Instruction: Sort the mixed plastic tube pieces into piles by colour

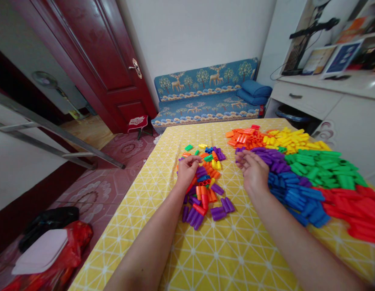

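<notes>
On the floor at far left stood one grey metal ladder, then one small red stool beside a dark-red wooden door.

On the yellow tablecloth with white lines, one mixed heap of short, coloured plastic tubes lay left of centre; its full count could not be made out, but at least three green tubes showed towards its far side. The left hand hung over the heap's left part, forearm reaching in from the near edge, fingers bent and thumb close to the forefinger; whether it gripped a tube could not be told.

The right hand was well apart from it, palm turned inward, its fingers loosely curled beside purple plastic; whether they held any of it could not be told.

Around and beyond that hand lay six single-colour heaps of tubes, one each: orange, purple, yellow, blue, green and red.
</notes>
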A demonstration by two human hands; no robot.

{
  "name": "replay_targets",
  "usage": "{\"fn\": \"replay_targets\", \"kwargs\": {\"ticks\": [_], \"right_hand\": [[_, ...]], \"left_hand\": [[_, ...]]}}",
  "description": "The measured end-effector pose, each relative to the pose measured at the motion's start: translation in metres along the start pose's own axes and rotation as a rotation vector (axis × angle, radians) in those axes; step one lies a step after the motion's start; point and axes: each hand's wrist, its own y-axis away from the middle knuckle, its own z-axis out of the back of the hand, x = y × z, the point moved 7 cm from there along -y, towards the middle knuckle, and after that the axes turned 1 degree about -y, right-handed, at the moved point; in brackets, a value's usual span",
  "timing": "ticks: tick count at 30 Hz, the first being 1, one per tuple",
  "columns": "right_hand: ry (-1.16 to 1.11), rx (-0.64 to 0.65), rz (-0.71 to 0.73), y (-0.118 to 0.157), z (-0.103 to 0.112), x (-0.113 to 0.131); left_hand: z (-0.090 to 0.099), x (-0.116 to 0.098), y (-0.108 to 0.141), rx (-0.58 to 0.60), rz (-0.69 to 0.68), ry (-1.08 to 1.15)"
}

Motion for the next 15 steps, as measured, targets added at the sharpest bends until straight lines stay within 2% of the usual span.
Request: {"fn": "replay_targets", "kwargs": {"ticks": [2,4,8,11,13,15], "right_hand": [[0.234,0.187,-0.019,0.012,-0.015,-0.018],[0.474,0.347,0.048,0.023,-0.027,-0.033],[0.782,0.479,0.362,0.036,-0.040,-0.039],[0.922,0.579,0.514,0.044,-0.048,-0.037],[0.983,0.642,0.566,0.049,-0.052,-0.036],[1.019,0.692,0.586,0.052,-0.054,-0.037]], "left_hand": [[0.002,-0.007,-0.001,0.044,-0.031,-0.154],[0.002,-0.012,-0.003,0.145,-0.067,-0.271],[-0.002,-0.017,-0.001,0.415,-0.148,-0.291],[-0.007,-0.015,0.001,0.534,-0.177,-0.301],[-0.005,-0.012,-0.002,0.491,-0.173,-0.310],[0.008,-0.006,-0.011,0.306,-0.138,-0.322]]}}
